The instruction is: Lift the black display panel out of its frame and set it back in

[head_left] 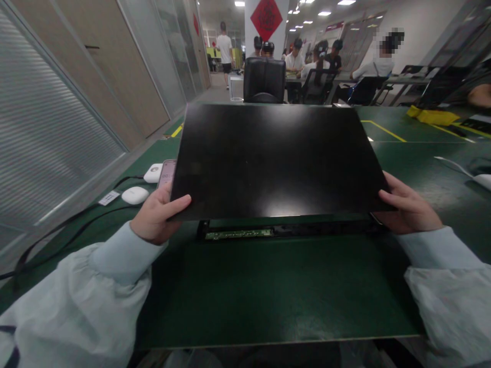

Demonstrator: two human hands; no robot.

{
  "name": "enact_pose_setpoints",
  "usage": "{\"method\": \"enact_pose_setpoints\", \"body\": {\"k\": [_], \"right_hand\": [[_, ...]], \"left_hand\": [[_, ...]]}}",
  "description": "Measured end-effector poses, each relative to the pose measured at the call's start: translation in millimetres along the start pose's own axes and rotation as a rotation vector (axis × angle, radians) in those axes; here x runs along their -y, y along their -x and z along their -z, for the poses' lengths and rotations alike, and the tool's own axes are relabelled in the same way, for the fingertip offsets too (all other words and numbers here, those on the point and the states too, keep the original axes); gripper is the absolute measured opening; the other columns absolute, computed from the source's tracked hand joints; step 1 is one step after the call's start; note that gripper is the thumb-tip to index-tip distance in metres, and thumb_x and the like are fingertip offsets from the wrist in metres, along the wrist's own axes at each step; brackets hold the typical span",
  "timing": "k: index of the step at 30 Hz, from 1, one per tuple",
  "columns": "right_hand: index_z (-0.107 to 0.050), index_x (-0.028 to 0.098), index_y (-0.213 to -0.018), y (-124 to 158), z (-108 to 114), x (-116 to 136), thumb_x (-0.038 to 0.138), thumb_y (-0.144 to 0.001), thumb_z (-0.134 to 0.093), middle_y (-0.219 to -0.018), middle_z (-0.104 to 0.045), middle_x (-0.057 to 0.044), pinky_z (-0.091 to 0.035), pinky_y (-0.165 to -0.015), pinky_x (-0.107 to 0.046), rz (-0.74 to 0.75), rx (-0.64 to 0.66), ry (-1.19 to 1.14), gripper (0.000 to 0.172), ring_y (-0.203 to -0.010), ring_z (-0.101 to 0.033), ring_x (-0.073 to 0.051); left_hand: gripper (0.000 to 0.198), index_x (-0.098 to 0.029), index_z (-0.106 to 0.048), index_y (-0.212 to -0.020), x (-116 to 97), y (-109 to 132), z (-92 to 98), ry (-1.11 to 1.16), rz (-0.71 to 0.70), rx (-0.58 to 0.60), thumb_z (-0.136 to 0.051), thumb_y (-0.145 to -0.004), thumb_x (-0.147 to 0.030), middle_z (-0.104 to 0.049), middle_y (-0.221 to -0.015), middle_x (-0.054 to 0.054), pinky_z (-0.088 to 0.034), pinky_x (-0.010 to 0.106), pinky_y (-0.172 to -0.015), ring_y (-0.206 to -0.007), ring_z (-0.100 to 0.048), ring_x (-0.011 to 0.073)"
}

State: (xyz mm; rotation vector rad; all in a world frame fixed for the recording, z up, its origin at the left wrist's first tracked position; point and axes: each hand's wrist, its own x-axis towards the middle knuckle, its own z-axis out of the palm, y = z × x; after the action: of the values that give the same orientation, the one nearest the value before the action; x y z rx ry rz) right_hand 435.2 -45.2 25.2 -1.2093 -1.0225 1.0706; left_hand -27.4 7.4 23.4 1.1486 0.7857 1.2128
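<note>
A wide black display panel (280, 158) is held up by its two short sides, its dark glossy face towards me. My left hand (159, 212) grips the near left corner, thumb on the front and fingers behind. At the near right corner my right hand (408, 204) grips in the same way. Beneath the panel, a black frame (322, 228) lies on the table, with a strip of green circuit board (238, 234) along its near edge. Most of that frame is hidden by the panel.
On the green table (284, 291), a phone (166, 171) and two white devices (135, 195) with black cables lie left of the panel. A yellow object (433, 116) and a white cable (454, 166) are to the right. Beyond stand a black chair (264, 79) and several people.
</note>
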Motion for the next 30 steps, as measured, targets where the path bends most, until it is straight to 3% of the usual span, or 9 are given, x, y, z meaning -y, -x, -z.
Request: {"method": "enact_pose_setpoints", "body": {"k": [5,10,18,23,30], "right_hand": [[-0.073,0.037,-0.119,-6,-2,-4,0.029,-0.063,-0.087,-0.133,-0.070,0.002,-0.043,-0.117,-0.046,0.127,-0.053,0.097,0.058,-0.134,-0.057,-0.028],[-0.076,0.033,-0.115,-17,14,-14,0.027,-0.057,-0.092,-0.124,-0.074,0.000,-0.035,-0.122,-0.042,0.204,-0.143,0.144,0.061,-0.129,-0.060,-0.025],[-0.076,0.033,-0.116,-31,33,-37,0.024,-0.054,-0.091,-0.100,-0.076,0.003,-0.046,-0.112,-0.038,0.099,-0.189,0.203,0.065,-0.102,-0.069,-0.018],[-0.077,0.033,-0.110,-32,32,-41,0.024,-0.053,-0.090,-0.096,-0.076,0.003,-0.054,-0.101,-0.035,0.070,-0.174,0.201,0.059,-0.092,-0.069,-0.017],[-0.077,0.030,-0.100,-30,33,-45,0.023,-0.048,-0.091,-0.097,-0.077,0.001,-0.059,-0.094,-0.036,0.046,-0.207,0.202,0.055,-0.090,-0.069,-0.019]], "left_hand": [[0.042,-0.023,-0.076,-0.102,1,-3,10.4,-0.127,-0.120,-0.024,-0.093,-0.064,-0.027,-0.081,-0.100,0.003,-0.063,0.039,-0.090,-0.103,-0.075,0.0300],[0.068,-0.030,-0.067,-0.128,9,-4,-0.9,-0.202,-0.183,0.006,-0.092,-0.065,-0.019,-0.077,-0.119,0.002,-0.059,0.041,-0.101,-0.114,-0.071,0.0285],[0.059,-0.022,-0.059,-0.127,27,-10,-0.8,-0.236,-0.178,0.154,-0.086,-0.074,-0.015,-0.079,-0.111,0.005,-0.063,0.029,-0.088,-0.098,-0.077,0.0219],[0.067,-0.020,-0.052,-0.130,32,-10,0.4,-0.231,-0.091,0.129,-0.088,-0.073,-0.021,-0.079,-0.110,0.008,-0.063,0.034,-0.086,-0.097,-0.077,0.0254],[0.068,-0.019,-0.052,-0.130,38,-8,-0.6,-0.250,-0.024,0.112,-0.088,-0.072,-0.023,-0.075,-0.119,0.012,-0.058,0.044,-0.098,-0.112,-0.072,0.0308]]}}
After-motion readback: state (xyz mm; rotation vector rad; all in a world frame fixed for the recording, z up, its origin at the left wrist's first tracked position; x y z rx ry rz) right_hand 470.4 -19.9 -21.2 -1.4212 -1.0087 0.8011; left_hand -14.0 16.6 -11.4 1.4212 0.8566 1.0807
